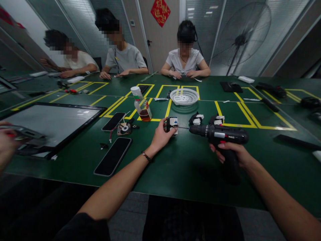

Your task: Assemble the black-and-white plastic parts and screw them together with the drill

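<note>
My right hand (232, 152) is closed round the grip of a black cordless drill (225, 134), its chuck pointing left. A thin bit reaches from the drill to a small black and white part (173, 121), which looks like a little device with a blue spot. Fingers of my left hand (163, 134) hold that part from its left side, close above the green table (190, 180). Whether the bit's tip sits in the part I cannot tell. Just behind the drill lie two similar black and white parts (197, 118).
A white plastic basket (184, 97) and a bottle of brown liquid (144, 108) stand behind my hands. Two phones (114, 155) and a small wired motor (124, 128) lie left. A co-worker's hand (7, 144) is over a framed panel (57, 120); several people sit opposite.
</note>
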